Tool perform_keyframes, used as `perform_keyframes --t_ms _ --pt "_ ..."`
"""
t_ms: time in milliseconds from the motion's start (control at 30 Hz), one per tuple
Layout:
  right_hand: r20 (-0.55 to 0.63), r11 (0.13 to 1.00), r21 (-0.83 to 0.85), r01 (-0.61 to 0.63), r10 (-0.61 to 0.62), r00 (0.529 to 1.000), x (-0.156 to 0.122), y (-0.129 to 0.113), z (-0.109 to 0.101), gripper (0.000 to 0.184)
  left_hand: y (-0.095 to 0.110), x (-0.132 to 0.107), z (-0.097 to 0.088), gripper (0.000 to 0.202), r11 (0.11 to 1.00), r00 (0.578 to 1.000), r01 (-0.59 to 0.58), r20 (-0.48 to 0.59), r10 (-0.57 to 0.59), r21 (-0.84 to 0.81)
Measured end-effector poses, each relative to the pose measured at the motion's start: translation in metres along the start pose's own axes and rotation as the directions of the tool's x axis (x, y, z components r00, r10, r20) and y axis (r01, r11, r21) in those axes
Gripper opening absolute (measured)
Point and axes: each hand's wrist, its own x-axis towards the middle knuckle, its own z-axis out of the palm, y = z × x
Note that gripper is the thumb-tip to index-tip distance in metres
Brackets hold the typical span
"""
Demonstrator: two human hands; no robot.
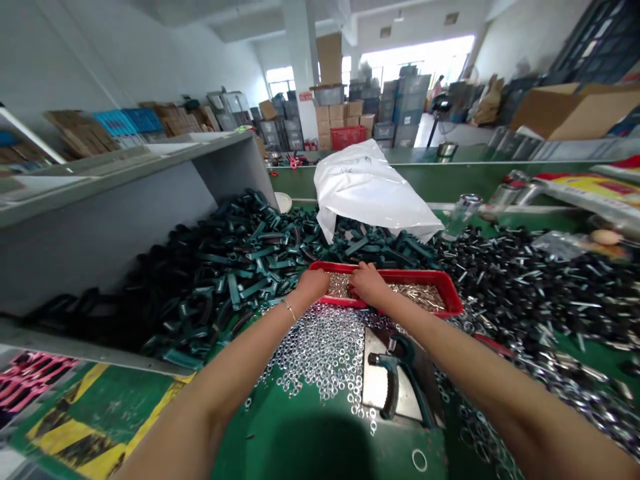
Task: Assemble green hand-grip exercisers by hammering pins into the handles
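A long red tray [453,300] lies across the middle, holding small gold-coloured metal pieces [417,293] in its right part and finer ones [339,285] in its left part. My left hand [313,285] is at the tray's left end, fingers curled down over the contents. My right hand [369,283] is closed near the tray's middle, by the divider. Whatever sits between the fingertips of either hand is hidden. Nearer me, a dark green curved-handled tool [397,377] rests on a metal plate [373,387]. Many small metal rings [320,347] are spread before the tray.
Dark green handle parts [250,260] are heaped at left inside a grey bin [125,220]. A white plastic bag [365,190] lies behind the tray. Black-headed metal parts [530,280] and shiny pieces [590,400] cover the right. A clear jar [463,213] stands behind them.
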Motion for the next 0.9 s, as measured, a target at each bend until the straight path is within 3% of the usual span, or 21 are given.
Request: perform_keyframes --t_ms 133,267,400,500,533,567,667,733,767,833,900 --pt "0.015 1.0 0.022 -0.01 0.009 1.0 0.001 0.008 0.019 0.023 -0.004 -0.003 0.011 0.029 0.999 0.998 -0.011 -0.063 0.014 0.042" --pt "-0.025 0.994 0.088 -0.059 0.062 0.998 0.002 0.006 0.026 0.021 -0.007 -0.004 0.02 0.03 0.999 0.989 -0.028 -0.146 0.033 0.036" --pt "-0.108 0.971 0.206 -0.118 0.142 0.984 -0.005 0.001 0.016 0.017 -0.008 -0.005 0.024 0.026 0.999 0.976 -0.032 -0.215 0.034 0.013" --pt "-0.166 0.928 0.348 -0.132 0.2 0.966 -0.042 -0.002 -0.001 0.014 -0.01 -0.007 0.025 0.021 0.998 0.967 -0.044 -0.253 0.034 -0.036" --pt "-0.168 0.891 0.431 -0.141 0.233 0.958 -0.062 -0.003 -0.007 0.014 -0.011 -0.008 0.025 0.02 0.997 0.963 -0.048 -0.269 0.031 -0.058" --pt "-0.149 0.799 0.582 -0.154 0.29 0.945 -0.084 -0.003 -0.011 0.013 -0.012 -0.011 0.025 0.02 0.996 0.958 -0.047 -0.285 0.024 -0.073" --pt "0.069 0.439 0.851 -0.288 0.45 0.89 -0.152 -0.004 -0.011 0.017 -0.006 -0.025 0.028 0.018 0.965 0.908 -0.064 -0.417 -0.049 -0.253" --pt "0.184 0.329 0.868 -0.372 0.483 0.856 -0.187 -0.008 -0.003 0.02 0.005 -0.041 0.03 0.016 0.842 0.859 -0.145 -0.488 -0.153 -0.52" --pt "0.186 0.341 0.857 -0.386 0.494 0.85 -0.199 -0.01 0.002 0.02 0.013 -0.051 0.03 0.015 0.73 0.852 -0.189 -0.479 -0.21 -0.657" --pt "0.079 0.484 0.805 -0.344 0.488 0.87 -0.212 -0.015 0.013 0.018 0.029 -0.071 0.031 0.016 0.482 0.891 -0.201 -0.364 -0.272 -0.853" --pt "-0.083 0.673 0.7 -0.237 0.407 0.91 -0.215 -0.02 0.02 0.016 0.044 -0.091 0.032 0.02 0.267 0.944 -0.123 -0.196 -0.266 -0.956"
